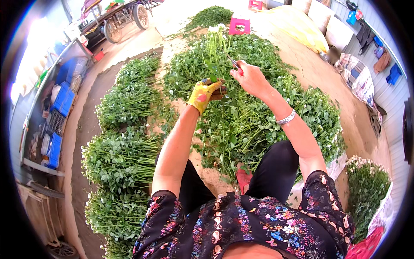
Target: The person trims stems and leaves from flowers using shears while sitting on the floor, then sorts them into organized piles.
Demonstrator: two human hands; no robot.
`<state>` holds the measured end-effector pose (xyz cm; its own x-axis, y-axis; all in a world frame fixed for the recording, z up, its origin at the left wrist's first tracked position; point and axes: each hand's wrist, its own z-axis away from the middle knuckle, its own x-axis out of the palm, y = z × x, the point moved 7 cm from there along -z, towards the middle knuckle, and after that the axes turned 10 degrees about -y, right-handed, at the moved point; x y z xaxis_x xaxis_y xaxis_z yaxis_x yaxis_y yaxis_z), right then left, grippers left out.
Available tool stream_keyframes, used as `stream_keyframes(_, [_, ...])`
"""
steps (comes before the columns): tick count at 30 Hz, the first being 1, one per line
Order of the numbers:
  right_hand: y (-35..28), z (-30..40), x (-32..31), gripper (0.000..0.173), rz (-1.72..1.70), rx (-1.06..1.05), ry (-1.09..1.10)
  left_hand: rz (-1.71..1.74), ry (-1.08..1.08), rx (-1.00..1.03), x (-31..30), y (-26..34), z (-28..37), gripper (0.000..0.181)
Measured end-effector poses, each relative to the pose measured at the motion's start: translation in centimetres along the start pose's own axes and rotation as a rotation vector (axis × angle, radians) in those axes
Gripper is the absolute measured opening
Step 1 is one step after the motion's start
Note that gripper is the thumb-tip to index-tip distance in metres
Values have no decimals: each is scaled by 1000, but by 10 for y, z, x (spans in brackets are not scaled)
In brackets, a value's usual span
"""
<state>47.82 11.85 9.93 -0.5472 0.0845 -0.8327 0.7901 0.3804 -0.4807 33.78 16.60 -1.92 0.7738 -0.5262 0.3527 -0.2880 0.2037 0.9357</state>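
Note:
My left hand wears a yellow glove with dark fingertips and is closed around a small bunch of leafy flower stems. White blooms top the bunch, which points away from me. In my bare right hand is a slim metal cutting tool, perhaps scissors; its blades extend toward the bunch and the grip is mostly hidden by my fingers. Below both hands spreads a large heap of cut green stems with leaves and a few pale flowers.
Bundled stems lie in a row on my left. A pink stool stands beyond the heap. Behind my right elbow is a wrapped bunch of white flowers. Blue crates fill a left-hand shelf; a wheeled cart stands farther off.

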Motion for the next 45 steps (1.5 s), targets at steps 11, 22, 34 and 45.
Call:
stream_keyframes(11, [23, 5, 0, 32, 45, 66, 69, -22, -24, -53, 13, -12, -4, 21])
stream_keyframes(22, [38, 7, -1, 31, 39, 74, 93, -48, -40, -106, 13, -17, -5, 25])
stream_keyframes(34, [48, 9, 10, 29, 88, 122, -62, -54, -87, -118, 18, -20, -5, 24])
stream_keyframes(45, [48, 12, 13, 30, 54, 104, -61, -19, -89, -121, 17, -21, -6, 22])
